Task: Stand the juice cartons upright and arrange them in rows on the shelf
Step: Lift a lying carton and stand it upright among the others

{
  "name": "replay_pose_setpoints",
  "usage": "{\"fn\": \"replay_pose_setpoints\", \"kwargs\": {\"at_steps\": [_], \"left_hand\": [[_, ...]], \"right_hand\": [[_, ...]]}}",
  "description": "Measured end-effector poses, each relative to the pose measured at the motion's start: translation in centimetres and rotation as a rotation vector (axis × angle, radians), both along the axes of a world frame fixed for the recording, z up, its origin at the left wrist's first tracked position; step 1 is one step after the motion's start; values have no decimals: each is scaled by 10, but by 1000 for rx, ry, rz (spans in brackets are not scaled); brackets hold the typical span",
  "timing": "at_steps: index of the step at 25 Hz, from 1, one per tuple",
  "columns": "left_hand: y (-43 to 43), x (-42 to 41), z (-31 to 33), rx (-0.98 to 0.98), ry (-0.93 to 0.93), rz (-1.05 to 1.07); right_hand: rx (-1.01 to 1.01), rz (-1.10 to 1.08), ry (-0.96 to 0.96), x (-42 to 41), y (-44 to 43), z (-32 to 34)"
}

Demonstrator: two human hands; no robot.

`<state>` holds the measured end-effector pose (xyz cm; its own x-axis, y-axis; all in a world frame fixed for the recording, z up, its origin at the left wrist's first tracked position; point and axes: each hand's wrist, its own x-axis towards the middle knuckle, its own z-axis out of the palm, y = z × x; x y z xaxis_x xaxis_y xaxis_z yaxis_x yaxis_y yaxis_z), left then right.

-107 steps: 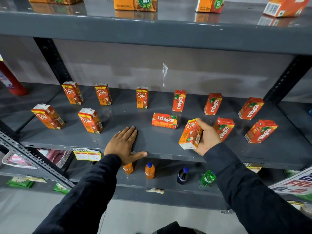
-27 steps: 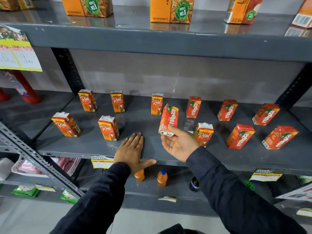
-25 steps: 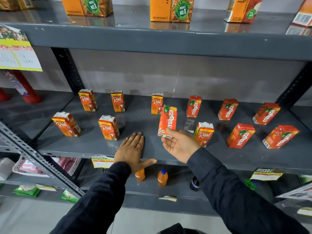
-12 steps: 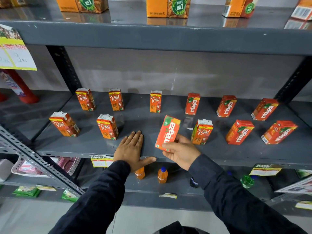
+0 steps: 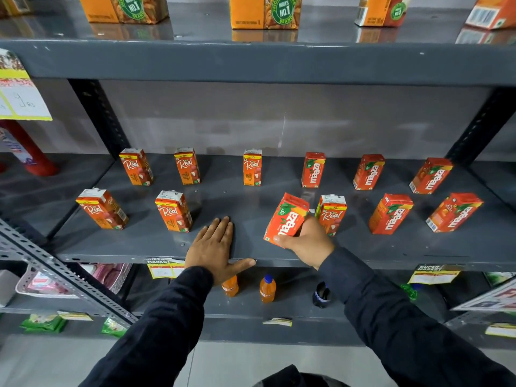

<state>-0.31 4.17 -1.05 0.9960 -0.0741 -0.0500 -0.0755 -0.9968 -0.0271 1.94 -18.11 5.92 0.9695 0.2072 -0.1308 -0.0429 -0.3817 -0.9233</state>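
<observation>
Red Maaza carton (image 5: 286,217) sits tilted in my right hand (image 5: 304,241), thumb across its lower front, fingers behind. It seems light and stiff, slick-faced, so I'd pinch the flat sides low down, not the folded top. My left hand (image 5: 215,248) lies open and flat on the shelf (image 5: 251,247) edge. Just right of my grip stands a Real carton (image 5: 332,215); beyond, two rows stand upright.
</observation>
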Motion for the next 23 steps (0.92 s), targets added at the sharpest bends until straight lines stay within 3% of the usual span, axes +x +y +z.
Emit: {"fn": "replay_pose_setpoints", "kwargs": {"at_steps": [13, 20, 23], "left_hand": [[0, -1, -1, 4, -7, -3], [1, 0, -2, -2, -13, -7], [1, 0, -3, 4, -27, -6]], "right_hand": [[-369, -74, -119, 23, -10, -18], [-315, -94, -205, -4, -25, -39], [-277, -303, -385, -30, -48, -46]]}}
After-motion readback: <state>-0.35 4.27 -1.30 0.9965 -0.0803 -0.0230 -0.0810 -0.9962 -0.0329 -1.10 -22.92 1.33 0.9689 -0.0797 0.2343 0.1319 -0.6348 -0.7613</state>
